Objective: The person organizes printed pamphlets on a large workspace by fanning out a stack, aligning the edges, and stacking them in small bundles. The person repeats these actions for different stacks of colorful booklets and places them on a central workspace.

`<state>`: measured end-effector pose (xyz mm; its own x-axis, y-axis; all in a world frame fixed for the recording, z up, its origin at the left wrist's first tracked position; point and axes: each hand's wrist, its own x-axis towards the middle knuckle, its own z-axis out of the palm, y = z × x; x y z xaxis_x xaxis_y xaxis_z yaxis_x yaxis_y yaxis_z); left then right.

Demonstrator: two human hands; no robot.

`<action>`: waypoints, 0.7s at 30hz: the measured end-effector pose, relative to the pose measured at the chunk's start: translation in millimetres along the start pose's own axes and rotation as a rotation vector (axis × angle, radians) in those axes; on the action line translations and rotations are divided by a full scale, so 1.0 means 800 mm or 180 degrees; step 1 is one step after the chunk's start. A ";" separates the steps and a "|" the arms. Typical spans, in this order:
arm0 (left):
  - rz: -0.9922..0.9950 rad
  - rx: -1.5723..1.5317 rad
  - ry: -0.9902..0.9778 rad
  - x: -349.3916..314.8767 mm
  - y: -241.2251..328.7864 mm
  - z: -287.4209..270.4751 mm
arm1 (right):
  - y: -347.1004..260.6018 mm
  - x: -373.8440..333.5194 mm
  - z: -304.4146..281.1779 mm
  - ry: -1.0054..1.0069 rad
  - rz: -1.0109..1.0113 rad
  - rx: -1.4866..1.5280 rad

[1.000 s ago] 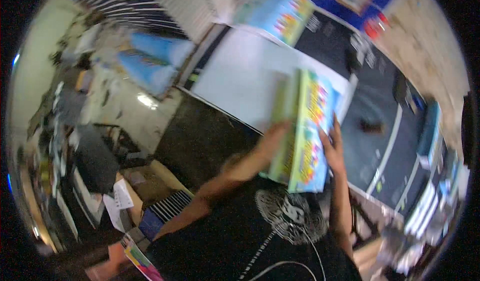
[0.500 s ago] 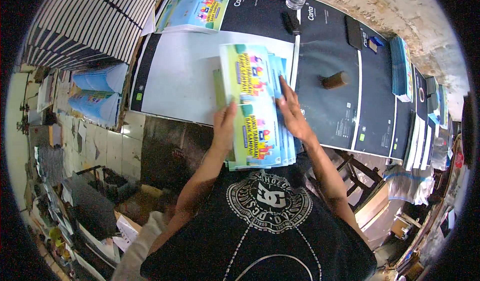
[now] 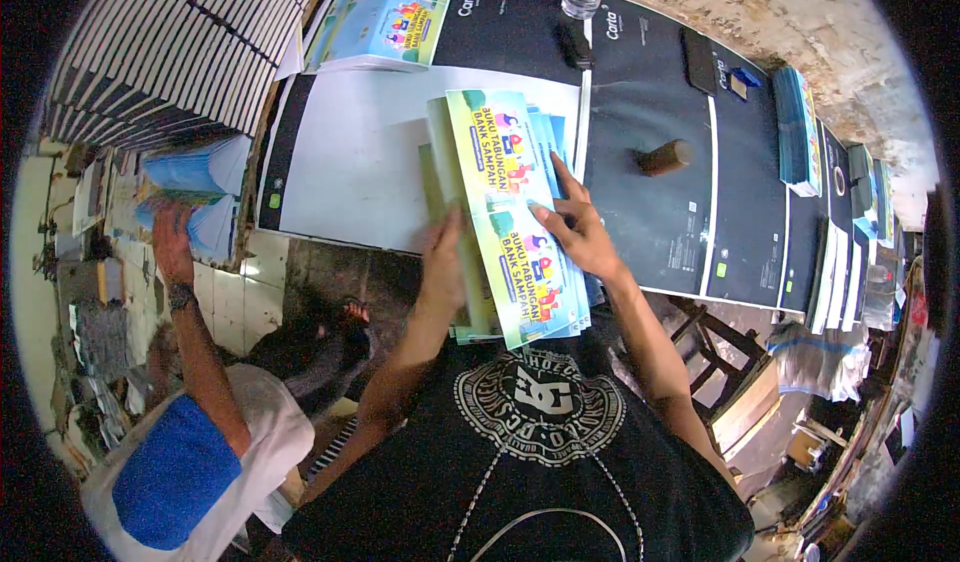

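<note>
A fanned stack of booklets with bright yellow, blue and green illustrated covers lies slanted across the table's near edge, in front of my chest. My right hand grips its right side, with thumb and index finger bent over the top cover and the other fingers along the edge. Beside the left edge, my left hand is smeared by motion, its fingers partly hidden. The top booklet is turned a little against those beneath, whose blue edges show at the right. Under the stack's far end is a white sheet.
A co-worker's hand touches blue booklets at the left. Tall piles of dark-covered books stand behind. On the table are a brown cylinder, a water bottle, a dark phone-like slab and another booklet stack.
The top booklet has turned, its near end swinging right. My right hand has moved its thumb and index finger onto the cover. A co-worker has come into view at the lower left.
</note>
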<state>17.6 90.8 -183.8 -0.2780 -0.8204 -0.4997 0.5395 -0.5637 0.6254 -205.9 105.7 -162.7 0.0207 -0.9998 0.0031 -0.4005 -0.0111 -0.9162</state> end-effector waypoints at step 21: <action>-0.0024 0.0070 -0.0267 0.009 -0.010 -0.020 | -0.041 -0.002 0.006 -0.0209 0.0786 -0.0250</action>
<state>24.1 91.0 -202.0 -0.3480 -0.8206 -0.4532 0.5197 -0.5713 0.6353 -188.6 107.9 -134.2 -0.0281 -0.9691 -0.2452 -0.4706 0.2292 -0.8520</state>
